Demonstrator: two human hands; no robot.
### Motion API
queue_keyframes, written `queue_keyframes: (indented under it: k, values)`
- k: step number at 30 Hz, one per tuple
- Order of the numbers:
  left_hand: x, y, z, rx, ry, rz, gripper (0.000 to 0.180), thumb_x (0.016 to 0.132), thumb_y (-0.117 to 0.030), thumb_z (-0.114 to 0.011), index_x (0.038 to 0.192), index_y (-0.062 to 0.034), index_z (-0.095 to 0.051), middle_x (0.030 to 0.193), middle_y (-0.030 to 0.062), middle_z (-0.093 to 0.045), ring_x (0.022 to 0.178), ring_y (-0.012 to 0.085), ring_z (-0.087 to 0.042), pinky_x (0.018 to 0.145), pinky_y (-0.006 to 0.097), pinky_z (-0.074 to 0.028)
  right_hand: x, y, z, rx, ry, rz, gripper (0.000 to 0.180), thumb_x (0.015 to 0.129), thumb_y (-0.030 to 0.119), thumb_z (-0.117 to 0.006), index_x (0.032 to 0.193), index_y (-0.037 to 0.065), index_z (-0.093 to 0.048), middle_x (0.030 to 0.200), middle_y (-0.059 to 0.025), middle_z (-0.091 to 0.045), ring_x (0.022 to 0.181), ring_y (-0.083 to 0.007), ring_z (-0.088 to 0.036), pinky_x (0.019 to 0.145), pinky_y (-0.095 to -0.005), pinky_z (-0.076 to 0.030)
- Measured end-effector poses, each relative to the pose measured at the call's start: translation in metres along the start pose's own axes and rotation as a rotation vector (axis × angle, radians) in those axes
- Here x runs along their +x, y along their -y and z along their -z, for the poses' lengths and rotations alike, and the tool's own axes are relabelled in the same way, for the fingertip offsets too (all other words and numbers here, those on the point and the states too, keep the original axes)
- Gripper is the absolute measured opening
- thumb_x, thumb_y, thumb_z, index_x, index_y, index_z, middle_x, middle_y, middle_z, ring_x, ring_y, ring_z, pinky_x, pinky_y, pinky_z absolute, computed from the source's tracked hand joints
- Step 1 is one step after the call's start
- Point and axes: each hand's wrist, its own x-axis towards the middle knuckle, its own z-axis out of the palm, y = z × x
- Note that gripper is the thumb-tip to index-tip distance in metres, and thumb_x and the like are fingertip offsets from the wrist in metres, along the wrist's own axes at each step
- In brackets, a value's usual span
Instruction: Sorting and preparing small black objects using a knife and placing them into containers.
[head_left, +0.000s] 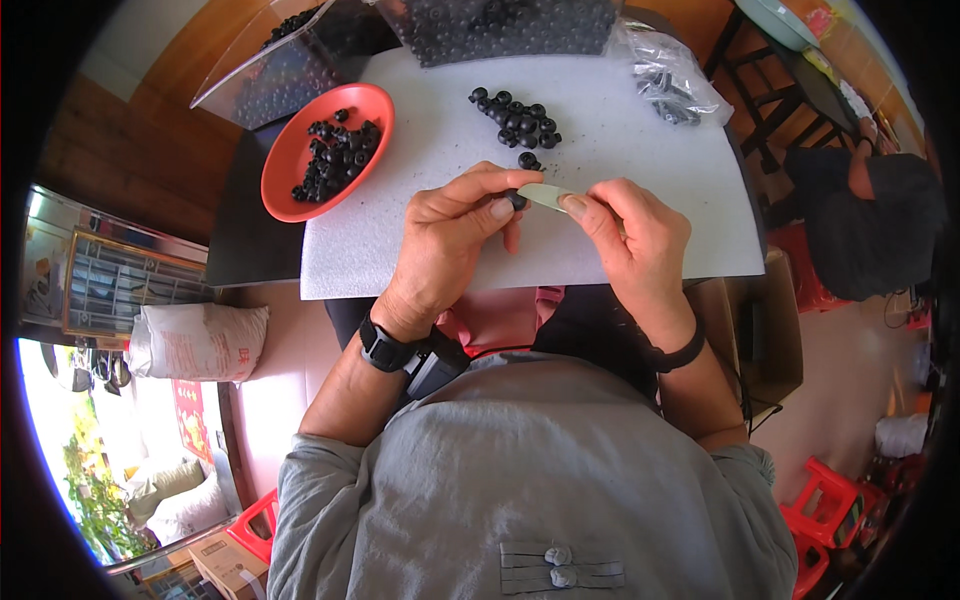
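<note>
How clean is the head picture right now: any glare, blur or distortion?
Head view: left hand, right hand and pale green blade look well lit and fairly sharp; head view, lower left: bright opening partly blown out to white, its outer edge curved; head view, upper right: clear plastic bag shows glare; fine detail softens toward the picture's rim.

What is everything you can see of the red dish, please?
The red dish is shallow and rounded, with a smooth, plastic-looking surface and raised rim. It sits open side up at left, partly on the white sheet and partly over the black tabletop. Dark round pieces lie inside, leaving part bare. Neither left hand nor right hand touches it.
</note>
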Motion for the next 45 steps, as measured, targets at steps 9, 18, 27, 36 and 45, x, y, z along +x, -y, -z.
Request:
queue_keyframes:
  k: [9, 18, 27, 36, 45]
  values:
    - [-0.001, 0.003, -0.001, -0.004, -0.029, -0.011, 0.028, 0.099, -0.001, -0.061, 0.124, 0.0084, -0.070, 0.104, 0.0098, -0.062, 0.088, 0.0179, -0.060, 0.072, 0.031, -0.052, 0.000, -0.006, -0.003, -0.039, -0.014, 0.098, 0.023, 0.091, 0.022, -0.079, 0.080, 0.008, -0.064, 0.065, -0.0061, -0.061, 0.056, -0.0244, -0.059, 0.050, -0.0377, -0.043]
    - [-0.001, 0.002, -0.004, 0.004, -0.034, -0.007, 0.027, 0.099, 0.004, -0.059, 0.123, 0.0057, -0.071, 0.104, 0.0094, -0.064, 0.084, 0.0176, -0.060, 0.075, 0.030, -0.051, -0.004, -0.006, -0.001, 0.112, -0.046, 0.045, 0.023, 0.092, 0.022, -0.079, 0.081, 0.007, -0.065, 0.065, -0.0060, -0.060, 0.056, -0.0228, -0.058, 0.051, -0.0357, -0.042]
    - [-0.003, -0.003, -0.004, 0.027, -0.038, -0.005, 0.028, 0.098, 0.003, -0.061, 0.124, 0.0045, -0.072, 0.103, 0.0081, -0.063, 0.084, 0.0165, -0.061, 0.074, 0.029, -0.051, -0.001, -0.002, -0.004, 0.042, -0.046, 0.014, 0.022, 0.092, 0.019, -0.079, 0.081, 0.007, -0.064, 0.064, -0.0054, -0.059, 0.057, -0.0229, -0.057, 0.051, -0.0359, -0.042]
    - [-0.004, -0.014, -0.001, 0.141, -0.127, -0.040, 0.029, 0.095, 0.007, -0.060, 0.119, 0.0010, -0.075, 0.097, 0.0040, -0.065, 0.076, 0.0122, -0.062, 0.070, 0.025, -0.051, -0.004, -0.002, 0.007, 0.088, 0.023, 0.093, 0.017, 0.090, 0.012, -0.078, 0.083, 0.006, -0.065, 0.066, -0.0064, -0.059, 0.058, -0.0244, -0.056, 0.053, -0.0366, -0.042]
    - [0.007, -0.082, 0.088, 1.511, -0.432, -0.487, 0.023, 0.089, 0.002, -0.069, 0.109, -0.0053, -0.078, 0.106, 0.0051, -0.072, 0.092, 0.0161, -0.064, 0.071, 0.030, -0.052, 0.007, -0.007, 0.035, -0.095, -0.108, 0.080, 0.015, 0.091, 0.013, -0.076, 0.085, 0.006, -0.064, 0.071, -0.0069, -0.061, 0.062, -0.0264, -0.058, 0.056, -0.0396, -0.044]
